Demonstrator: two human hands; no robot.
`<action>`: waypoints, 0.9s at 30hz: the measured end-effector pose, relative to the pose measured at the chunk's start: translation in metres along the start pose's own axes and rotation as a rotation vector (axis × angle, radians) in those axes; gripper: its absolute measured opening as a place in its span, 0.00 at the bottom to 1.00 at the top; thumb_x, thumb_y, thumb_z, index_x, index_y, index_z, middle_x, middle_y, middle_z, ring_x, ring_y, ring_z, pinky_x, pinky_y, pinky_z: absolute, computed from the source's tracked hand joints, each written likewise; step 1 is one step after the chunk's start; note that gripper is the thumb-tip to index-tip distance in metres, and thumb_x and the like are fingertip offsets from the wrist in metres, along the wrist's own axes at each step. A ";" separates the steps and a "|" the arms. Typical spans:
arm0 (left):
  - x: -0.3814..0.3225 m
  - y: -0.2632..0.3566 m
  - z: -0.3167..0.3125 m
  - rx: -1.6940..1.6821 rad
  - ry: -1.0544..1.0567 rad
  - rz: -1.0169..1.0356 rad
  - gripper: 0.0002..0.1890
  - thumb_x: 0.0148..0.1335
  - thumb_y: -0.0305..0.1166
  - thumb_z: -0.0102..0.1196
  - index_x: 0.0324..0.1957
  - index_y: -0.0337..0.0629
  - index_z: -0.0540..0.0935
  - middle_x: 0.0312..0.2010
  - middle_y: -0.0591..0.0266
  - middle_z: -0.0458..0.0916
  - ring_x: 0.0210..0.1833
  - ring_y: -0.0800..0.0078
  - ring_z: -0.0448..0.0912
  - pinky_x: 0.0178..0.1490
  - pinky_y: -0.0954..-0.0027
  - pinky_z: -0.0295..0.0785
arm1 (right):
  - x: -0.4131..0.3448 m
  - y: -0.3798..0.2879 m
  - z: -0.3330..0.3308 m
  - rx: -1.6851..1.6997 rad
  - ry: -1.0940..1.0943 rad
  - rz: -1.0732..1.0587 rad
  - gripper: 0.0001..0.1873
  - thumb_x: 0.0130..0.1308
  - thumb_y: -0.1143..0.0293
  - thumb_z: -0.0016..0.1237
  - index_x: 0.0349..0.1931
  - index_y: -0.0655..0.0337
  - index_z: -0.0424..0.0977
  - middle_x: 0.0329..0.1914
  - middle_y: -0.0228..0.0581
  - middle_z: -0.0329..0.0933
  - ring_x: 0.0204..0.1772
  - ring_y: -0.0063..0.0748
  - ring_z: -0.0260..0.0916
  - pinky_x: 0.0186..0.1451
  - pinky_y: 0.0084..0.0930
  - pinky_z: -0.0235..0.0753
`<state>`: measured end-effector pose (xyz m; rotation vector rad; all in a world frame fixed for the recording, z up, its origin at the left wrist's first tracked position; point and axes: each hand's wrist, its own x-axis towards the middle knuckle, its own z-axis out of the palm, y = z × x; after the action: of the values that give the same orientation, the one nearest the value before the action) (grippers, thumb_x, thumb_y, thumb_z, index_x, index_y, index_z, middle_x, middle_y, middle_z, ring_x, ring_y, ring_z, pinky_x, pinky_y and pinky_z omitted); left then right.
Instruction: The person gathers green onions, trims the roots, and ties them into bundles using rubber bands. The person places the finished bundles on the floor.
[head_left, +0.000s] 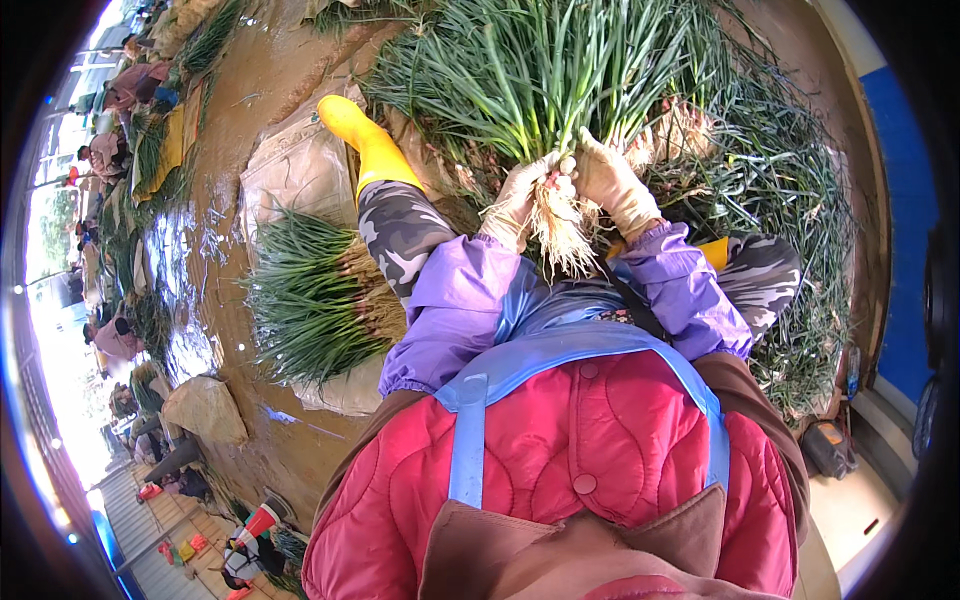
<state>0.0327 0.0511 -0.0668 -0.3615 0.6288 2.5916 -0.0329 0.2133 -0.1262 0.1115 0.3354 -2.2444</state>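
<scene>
A bunch of rooted green onions (556, 202) stands between my hands, leaves pointing away from me and pale roots hanging towards my lap. My left hand (517, 196), in a pale glove, grips it near the bulbs. On the bunch's other side, my right hand (609, 180), gloved too, has its fingers around the bulbs. Beyond them spreads a large pile of green onions (480, 82), some with reddish bases and tangled roots. Beside my left leg, a stack of green onions (315, 296) lies on sheeting with the roots turned towards me.
My yellow boot (375, 146) rests on brown sheeting (289, 176) over wet ground. Loose green leaves (795, 217) pile up at the right, near a blue wall panel (900, 225). A dark bag (828, 448) lies at the lower right. Several people sit among onion heaps at the far left.
</scene>
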 end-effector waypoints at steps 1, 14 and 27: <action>0.001 -0.001 0.003 0.113 0.097 0.029 0.11 0.69 0.33 0.50 0.46 0.34 0.77 0.30 0.61 0.80 0.27 0.76 0.75 0.31 0.74 0.74 | 0.000 0.002 0.004 -0.080 0.050 -0.060 0.15 0.74 0.57 0.38 0.49 0.58 0.70 0.38 0.40 0.75 0.34 0.36 0.69 0.41 0.36 0.72; 0.013 -0.016 0.018 0.517 0.208 0.201 0.04 0.60 0.27 0.60 0.34 0.38 0.81 0.27 0.62 0.83 0.24 0.77 0.77 0.28 0.78 0.70 | -0.100 -0.127 0.018 -1.919 0.987 -0.692 0.22 0.69 0.57 0.46 0.53 0.64 0.73 0.43 0.47 0.79 0.44 0.37 0.76 0.50 0.30 0.76; 0.034 -0.022 -0.025 0.662 0.247 0.076 0.09 0.65 0.32 0.55 0.39 0.38 0.85 0.23 0.67 0.79 0.23 0.79 0.75 0.25 0.76 0.67 | -0.003 -0.031 0.035 -1.975 0.801 -0.655 0.09 0.64 0.69 0.42 0.34 0.59 0.78 0.32 0.47 0.80 0.36 0.45 0.78 0.41 0.34 0.78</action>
<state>0.0179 0.0690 -0.1080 -0.4364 1.5458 2.2457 -0.0535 0.2242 -0.0856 -0.2012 3.0007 -1.2561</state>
